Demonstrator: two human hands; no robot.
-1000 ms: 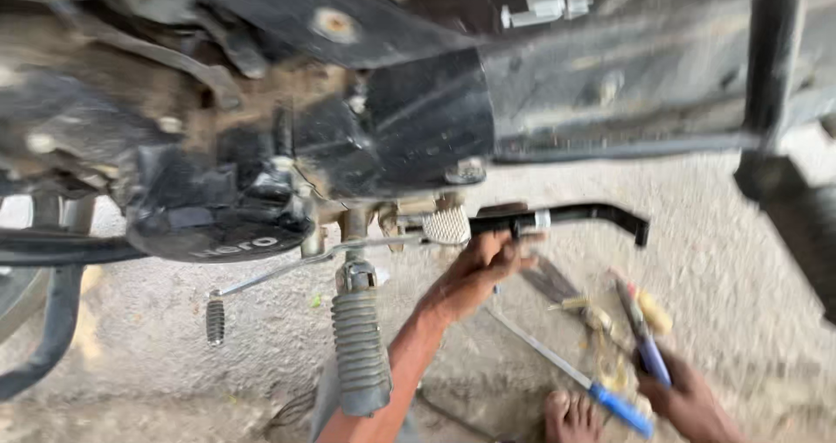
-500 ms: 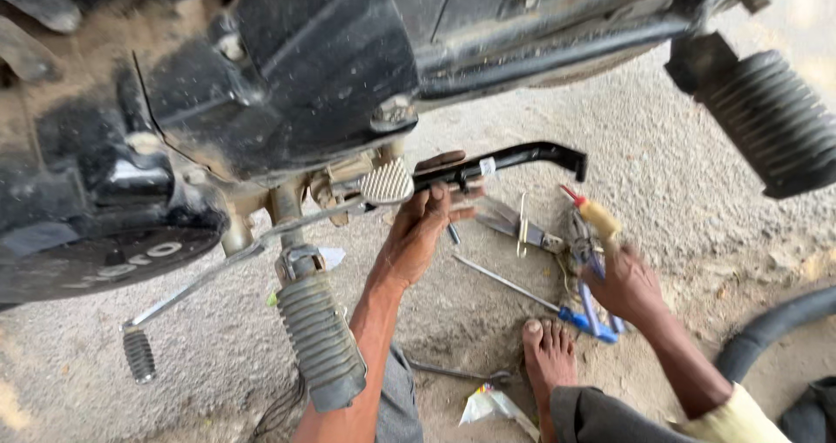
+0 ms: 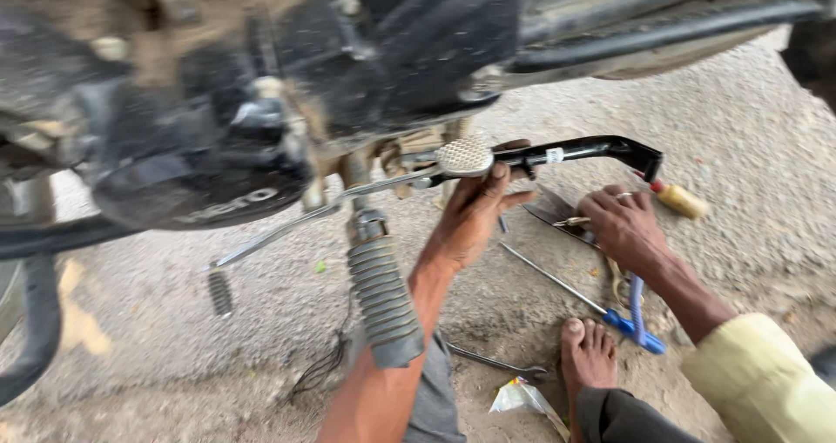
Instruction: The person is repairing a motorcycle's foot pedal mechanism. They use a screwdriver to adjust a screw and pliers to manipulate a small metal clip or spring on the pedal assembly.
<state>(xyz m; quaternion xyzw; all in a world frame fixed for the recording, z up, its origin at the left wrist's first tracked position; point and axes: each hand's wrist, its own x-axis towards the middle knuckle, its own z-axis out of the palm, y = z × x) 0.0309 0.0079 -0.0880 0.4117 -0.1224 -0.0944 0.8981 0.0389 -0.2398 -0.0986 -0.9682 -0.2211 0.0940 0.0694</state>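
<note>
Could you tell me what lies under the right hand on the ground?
Under the right hand lie metal pliers and a blue-handled screwdriver; their covered parts cannot be seen.

Soft, even daylight falls on the concrete ground [image 3: 740, 147], bright and a little washed out toward the right, with no hard shadows or glare. The motorcycle underside [image 3: 287, 86] across the top sits in shade and is heavily smeared by motion blur, its dark parts running together, worst at the left edge. Sharpest is the middle, where the left hand [image 3: 470, 216], right hand [image 3: 623, 225] and metal pedal [image 3: 464, 156] show only slight softness.
</note>
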